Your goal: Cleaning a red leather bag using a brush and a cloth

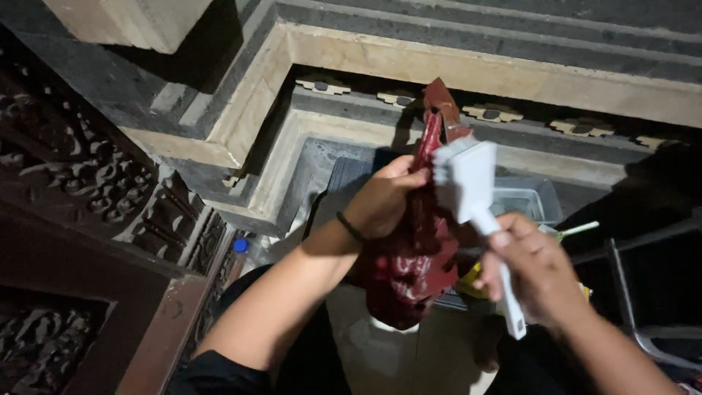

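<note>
At frame centre the left hand (380, 201) has its fingers wrapped round a dark red carved piece (417, 249) while the right hand (537, 271) fists a white brush (472, 190) at its upper end, apparently mid-stroke, so the next pass needs a steady hold.

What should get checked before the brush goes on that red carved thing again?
1. Left hand grips the dark red carved wooden piece: ok.
2. Right hand grips the white plastic brush by its handle: ok.
3. Bristles face the carving: cannot tell, the brush is blurred.
4. Brush touching the carving: cannot tell.
5. Clear plastic tub below sits apart from both hands: ok.
6. Light on the carving: not ok, its lower part is in shadow.
</note>
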